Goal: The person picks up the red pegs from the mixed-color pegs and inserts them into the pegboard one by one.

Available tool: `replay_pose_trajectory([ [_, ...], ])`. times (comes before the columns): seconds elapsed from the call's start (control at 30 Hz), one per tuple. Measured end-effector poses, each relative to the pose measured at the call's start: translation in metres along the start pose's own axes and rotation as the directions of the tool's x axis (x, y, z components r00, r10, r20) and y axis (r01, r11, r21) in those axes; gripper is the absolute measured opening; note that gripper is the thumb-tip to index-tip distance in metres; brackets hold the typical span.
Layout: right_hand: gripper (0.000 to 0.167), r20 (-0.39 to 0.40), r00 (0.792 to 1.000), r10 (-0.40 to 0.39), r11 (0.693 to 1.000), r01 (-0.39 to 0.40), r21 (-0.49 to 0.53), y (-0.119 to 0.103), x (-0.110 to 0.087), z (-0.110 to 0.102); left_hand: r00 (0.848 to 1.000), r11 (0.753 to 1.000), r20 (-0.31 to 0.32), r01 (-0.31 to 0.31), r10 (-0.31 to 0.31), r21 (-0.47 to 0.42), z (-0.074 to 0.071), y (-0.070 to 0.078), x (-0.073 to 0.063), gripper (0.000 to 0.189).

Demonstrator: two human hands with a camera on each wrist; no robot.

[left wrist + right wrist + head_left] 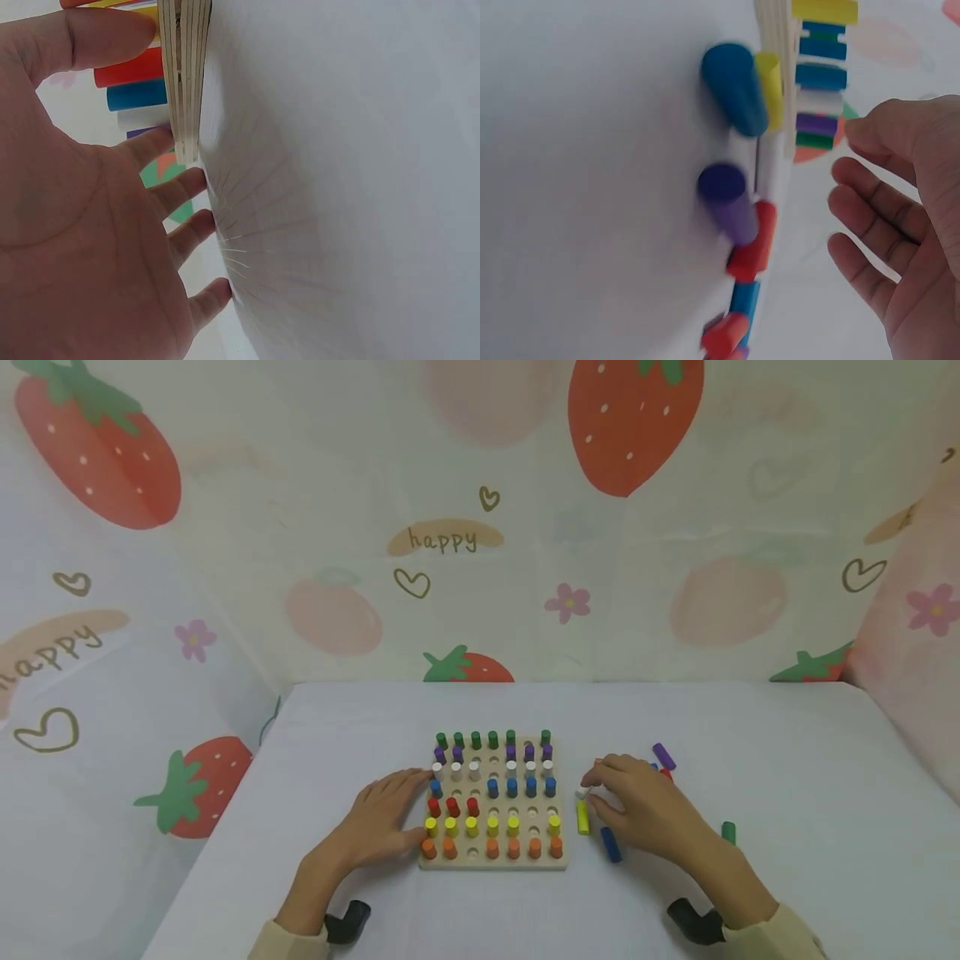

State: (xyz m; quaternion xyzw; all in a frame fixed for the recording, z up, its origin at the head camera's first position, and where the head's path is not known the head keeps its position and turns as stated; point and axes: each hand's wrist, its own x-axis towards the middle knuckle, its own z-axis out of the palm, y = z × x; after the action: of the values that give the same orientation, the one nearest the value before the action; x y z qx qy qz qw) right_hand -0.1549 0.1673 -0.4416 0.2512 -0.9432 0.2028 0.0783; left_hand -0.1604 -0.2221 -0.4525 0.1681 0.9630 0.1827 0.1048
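A wooden pegboard (491, 864) lies flat on the table, with colored pegs standing in rows. Along its left edge rests my left hand (382, 822); in the left wrist view the thumb (112, 37) and index finger touch the board's side, and the other fingers spread down to the cloth. My right hand (637, 797) hovers right of the board, its fingertips close over a loose white peg (582, 792). The right wrist view shows the thumb and fingers (870, 199) apart, nothing between them. A yellow peg (582, 817) and a blue peg (611, 845) lie beside this hand.
Beyond the right hand lie a purple peg (663, 756) and a red peg (666, 773), partly hidden by it. A green peg (728, 832) is by the right wrist. Some holes in the board (472, 852) have no peg. A strawberry-print cloth backs the table.
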Motion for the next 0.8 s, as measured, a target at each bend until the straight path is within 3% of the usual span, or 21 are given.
replay_pose_trajectory([
  [0.3,0.024,0.038,0.993,0.115,0.993,-0.117,0.035,0.014,-0.012,-0.002,1.000,1.000,0.013,0.013,-0.014,0.014,-0.001,0.001,0.000,0.078],
  [0.57,0.023,0.018,0.989,0.145,0.989,-0.145,0.018,0.024,-0.014,0.004,1.000,1.000,0.008,0.009,-0.009,0.012,0.001,-0.001,-0.001,0.078],
  [0.8,0.026,0.048,0.981,0.187,0.982,-0.187,-0.003,0.027,-0.014,0.006,1.000,1.000,0.010,0.000,0.000,0.013,0.000,-0.003,-0.001,0.079],
])
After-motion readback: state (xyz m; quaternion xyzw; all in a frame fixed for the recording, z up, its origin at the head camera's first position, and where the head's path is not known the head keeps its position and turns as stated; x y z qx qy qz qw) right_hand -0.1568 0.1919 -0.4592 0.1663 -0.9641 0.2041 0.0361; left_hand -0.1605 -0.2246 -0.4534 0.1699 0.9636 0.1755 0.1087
